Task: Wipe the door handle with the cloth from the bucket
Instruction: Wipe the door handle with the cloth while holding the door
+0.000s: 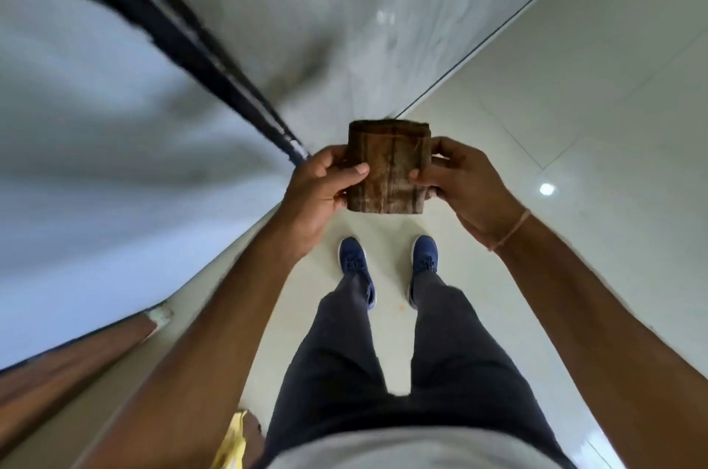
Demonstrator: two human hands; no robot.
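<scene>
Above the pale floor [536,223], the left hand [318,192] and right hand [463,188] pinched a folded brown cloth [387,165] between them. With no bucket or door handle visible, wiping apparently remained undone.

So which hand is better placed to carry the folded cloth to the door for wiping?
Probably the left hand. It grips the brown folded cloth like the right hand, but it is nearer the dark door frame. No handle is visible.
</scene>
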